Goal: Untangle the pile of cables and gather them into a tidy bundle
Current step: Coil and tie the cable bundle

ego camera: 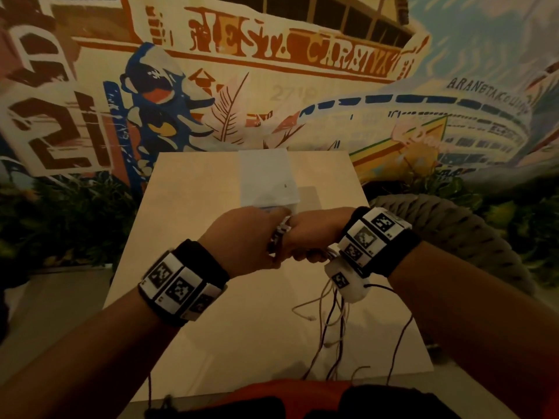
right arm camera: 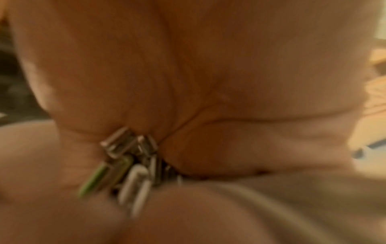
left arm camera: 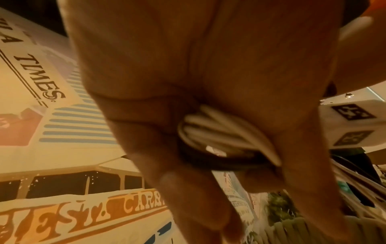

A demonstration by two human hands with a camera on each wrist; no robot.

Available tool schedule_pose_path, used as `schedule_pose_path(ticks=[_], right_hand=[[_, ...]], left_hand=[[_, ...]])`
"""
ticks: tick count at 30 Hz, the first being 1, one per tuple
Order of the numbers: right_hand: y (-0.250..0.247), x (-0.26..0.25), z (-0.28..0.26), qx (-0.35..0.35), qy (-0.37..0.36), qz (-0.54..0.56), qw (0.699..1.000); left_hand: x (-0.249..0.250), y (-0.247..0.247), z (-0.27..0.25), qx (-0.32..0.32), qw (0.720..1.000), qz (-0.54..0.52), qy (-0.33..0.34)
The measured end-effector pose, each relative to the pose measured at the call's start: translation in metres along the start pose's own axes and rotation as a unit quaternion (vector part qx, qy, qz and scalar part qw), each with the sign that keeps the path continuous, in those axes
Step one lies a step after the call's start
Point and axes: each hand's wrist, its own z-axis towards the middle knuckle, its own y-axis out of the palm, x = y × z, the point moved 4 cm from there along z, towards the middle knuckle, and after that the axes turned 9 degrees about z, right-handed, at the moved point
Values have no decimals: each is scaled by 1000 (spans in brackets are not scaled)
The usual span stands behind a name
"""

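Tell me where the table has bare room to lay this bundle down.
Bare table lies along its left side, beneath the left hand, and ahead left of the white box. It is crowded near right, where loose cables trail below the right hand.

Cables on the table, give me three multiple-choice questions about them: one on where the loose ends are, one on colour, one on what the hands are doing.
1. Where do the loose cable ends hang?
A. Below the right hand, over the table's near edge
B. On top of the white box
C. On the floor to the left

2. What colours are the cables in the left hand?
A. Red and blue
B. White and black
C. All yellow

3. What state are the hands in?
A. Both flat on the table
B. Only the left holds anything
C. Both gripping the cables, fists together

Answers:
1 A: strands trail down from the right hand across the table.
2 B: the left wrist view shows white and black loops.
3 C: the left hand meets the right, plugs between them.
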Motion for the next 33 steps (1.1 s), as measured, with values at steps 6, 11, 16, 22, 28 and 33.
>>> schedule_pose_path(ticks=[6,11,16,22,28,33], right_hand=[[-12,-1,-13,-72,-98,153,981],[-4,-13,-12,-86,-167,265,946],[5,-22,-9,-103,-213,289,927],[-1,-15,-11,-66,-274,285,916],[15,15,2,-54,-231,219,946],[27,37,8,-81,-166,167,968]], left_hand=[[-32,2,-13,31,942,-334,-9],[-22,13,-13,49,807,-589,23],[-1,-16,-5,123,735,-665,56],[-7,-24,1,199,731,-652,17],[-25,-16,2,199,603,-771,-55],[-31,-2,-1,200,673,-711,-46]])
